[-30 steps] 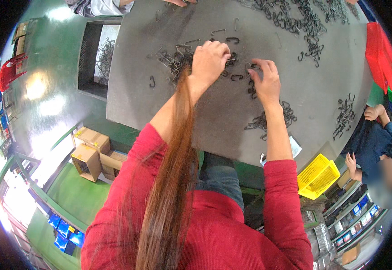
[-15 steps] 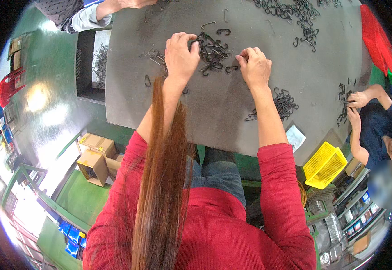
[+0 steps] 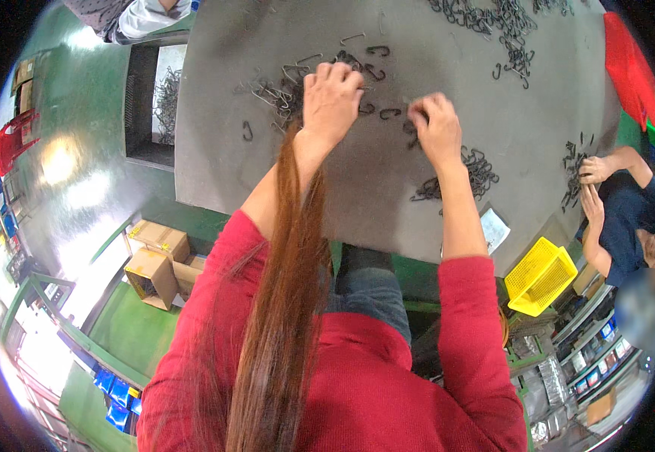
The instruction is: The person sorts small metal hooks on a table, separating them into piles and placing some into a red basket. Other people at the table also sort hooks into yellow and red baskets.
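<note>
My left hand [image 3: 330,102] is over a loose pile of black metal hooks [image 3: 290,96], its fingers curled downward. The fingertips and whatever they grip are hidden behind the hand. To its right, my right hand [image 3: 437,129] is smeared by motion, thumb and fingers drawn together. A dark hook [image 3: 412,135] shows at those fingertips. Between my hands a single black hook [image 3: 390,114] lies on the grey table [image 3: 365,188]. Beside my right forearm sits a second heap of black hooks [image 3: 479,172]. Thin bare wire hooks [image 3: 271,96] lie among the pile's left part.
More hooks [image 3: 504,34] spread across the far right of the table. At the right edge, a co-worker's hands [image 3: 595,177] handle a small group of hooks. A white paper [image 3: 495,230] and a yellow plastic basket [image 3: 541,276] are near the front right. A bin [image 3: 150,147] adjoins the left edge.
My left hand has shifted right and slightly nearer over the pile. My right hand has moved right and nearer, toward the second heap. The person's hand at the far left has drawn back.
</note>
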`<state>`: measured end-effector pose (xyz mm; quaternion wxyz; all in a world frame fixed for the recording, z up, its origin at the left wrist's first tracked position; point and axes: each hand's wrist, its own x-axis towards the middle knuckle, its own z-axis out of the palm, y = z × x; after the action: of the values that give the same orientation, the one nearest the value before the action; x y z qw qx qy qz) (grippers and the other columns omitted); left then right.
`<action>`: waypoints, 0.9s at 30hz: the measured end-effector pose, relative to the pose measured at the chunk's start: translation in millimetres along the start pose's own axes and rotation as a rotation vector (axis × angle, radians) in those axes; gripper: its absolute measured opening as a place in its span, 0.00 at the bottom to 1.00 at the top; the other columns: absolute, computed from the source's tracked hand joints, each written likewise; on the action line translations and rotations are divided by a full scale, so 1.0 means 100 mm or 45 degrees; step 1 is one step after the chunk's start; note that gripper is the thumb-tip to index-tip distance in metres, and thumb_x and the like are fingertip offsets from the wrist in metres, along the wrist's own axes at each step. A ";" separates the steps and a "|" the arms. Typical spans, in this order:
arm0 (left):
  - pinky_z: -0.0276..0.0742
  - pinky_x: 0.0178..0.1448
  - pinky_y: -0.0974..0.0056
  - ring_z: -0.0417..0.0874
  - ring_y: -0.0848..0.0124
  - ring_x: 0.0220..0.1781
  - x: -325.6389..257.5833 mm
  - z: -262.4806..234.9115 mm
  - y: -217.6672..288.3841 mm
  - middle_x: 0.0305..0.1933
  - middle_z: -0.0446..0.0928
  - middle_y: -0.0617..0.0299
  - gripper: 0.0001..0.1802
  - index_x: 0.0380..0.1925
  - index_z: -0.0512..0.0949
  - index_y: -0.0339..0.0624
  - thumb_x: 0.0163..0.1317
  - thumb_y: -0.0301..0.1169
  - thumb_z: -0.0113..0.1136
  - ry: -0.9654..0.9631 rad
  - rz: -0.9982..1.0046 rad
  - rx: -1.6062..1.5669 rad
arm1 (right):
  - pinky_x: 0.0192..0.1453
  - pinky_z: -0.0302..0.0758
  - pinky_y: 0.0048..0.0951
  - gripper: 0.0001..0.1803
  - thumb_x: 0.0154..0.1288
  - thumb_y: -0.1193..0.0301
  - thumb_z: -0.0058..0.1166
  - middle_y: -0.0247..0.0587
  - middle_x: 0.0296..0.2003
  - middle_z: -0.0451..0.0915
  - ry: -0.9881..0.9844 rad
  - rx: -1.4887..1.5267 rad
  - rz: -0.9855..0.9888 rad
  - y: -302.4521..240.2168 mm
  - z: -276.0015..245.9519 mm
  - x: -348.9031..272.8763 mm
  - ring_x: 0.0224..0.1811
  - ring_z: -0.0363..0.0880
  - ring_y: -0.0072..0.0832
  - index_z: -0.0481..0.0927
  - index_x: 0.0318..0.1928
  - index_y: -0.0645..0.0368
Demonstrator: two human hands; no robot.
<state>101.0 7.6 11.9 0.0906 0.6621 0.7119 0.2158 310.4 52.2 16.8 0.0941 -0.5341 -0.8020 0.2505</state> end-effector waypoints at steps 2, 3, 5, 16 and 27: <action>0.66 0.50 0.57 0.72 0.64 0.51 -0.10 -0.11 -0.14 0.43 0.74 0.68 0.06 0.32 0.79 0.50 0.54 0.32 0.63 -0.001 -0.046 0.002 | 0.47 0.71 0.39 0.04 0.54 0.70 0.59 0.34 0.37 0.77 -0.050 0.020 0.015 -0.04 -0.01 -0.08 0.45 0.75 0.36 0.81 0.33 0.51; 0.66 0.49 0.57 0.72 0.64 0.50 -0.12 -0.15 -0.18 0.42 0.74 0.68 0.05 0.33 0.79 0.50 0.55 0.32 0.62 -0.002 -0.100 0.027 | 0.46 0.71 0.40 0.04 0.55 0.70 0.59 0.34 0.38 0.77 0.011 0.048 -0.029 -0.08 0.00 -0.07 0.45 0.75 0.36 0.81 0.33 0.51; 0.66 0.49 0.58 0.72 0.65 0.50 -0.11 -0.15 -0.24 0.43 0.75 0.69 0.06 0.34 0.79 0.50 0.56 0.33 0.62 0.095 -0.086 0.028 | 0.47 0.72 0.39 0.05 0.56 0.71 0.58 0.33 0.38 0.77 0.178 0.068 -0.151 -0.17 0.03 0.11 0.45 0.76 0.35 0.80 0.35 0.51; 0.64 0.54 0.57 0.70 0.64 0.54 0.03 0.22 0.12 0.52 0.73 0.66 0.23 0.54 0.75 0.47 0.56 0.34 0.60 -0.014 0.043 0.212 | 0.50 0.73 0.35 0.15 0.54 0.68 0.61 0.29 0.43 0.77 0.290 -0.030 -0.420 -0.16 0.18 0.62 0.47 0.75 0.34 0.82 0.45 0.48; 0.64 0.54 0.59 0.71 0.68 0.52 -0.14 0.08 -0.06 0.49 0.74 0.73 0.19 0.46 0.81 0.58 0.52 0.30 0.64 0.136 0.039 0.101 | 0.62 0.64 0.36 0.20 0.57 0.62 0.59 0.17 0.56 0.74 0.283 -0.233 -0.640 0.02 0.14 0.54 0.61 0.68 0.27 0.79 0.52 0.36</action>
<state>100.2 -4.5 0.5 0.0230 0.6634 0.7136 0.2239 284.0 97.2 -1.9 0.1919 -0.3489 -0.9133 0.0857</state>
